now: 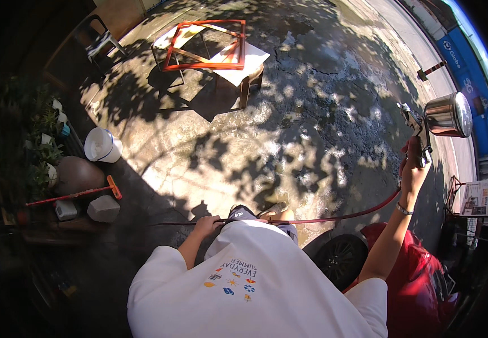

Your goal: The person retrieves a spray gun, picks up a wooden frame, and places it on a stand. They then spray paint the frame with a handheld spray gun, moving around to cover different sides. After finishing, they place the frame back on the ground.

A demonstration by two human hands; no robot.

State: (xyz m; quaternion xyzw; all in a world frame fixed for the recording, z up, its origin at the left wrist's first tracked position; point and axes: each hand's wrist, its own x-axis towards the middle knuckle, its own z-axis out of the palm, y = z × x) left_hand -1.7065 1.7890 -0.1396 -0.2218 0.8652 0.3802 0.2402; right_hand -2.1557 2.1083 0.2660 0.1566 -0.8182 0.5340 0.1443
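Observation:
Raised out to the right, my right hand [412, 172] is wrapped round the grip of a paint spray gun [419, 128]. A shiny metal cup [445, 115] is fixed to the gun's side. From the gun a red air hose [348, 215] sags across to my waist. There my left hand [206, 226] is closed around the dark part of the hose. Well ahead of both hands, an orange-red wooden frame [202, 67] lies across two supports, with white sheets [253, 59] under it.
A red car [407, 276] stands close on my right, its wheel [341, 257] near the hose. To the left are a white bucket [102, 145], an orange-headed tool with a red handle [78, 195], a stone block [104, 208] and plants [44, 132]. A chair [102, 40] stands at the far left.

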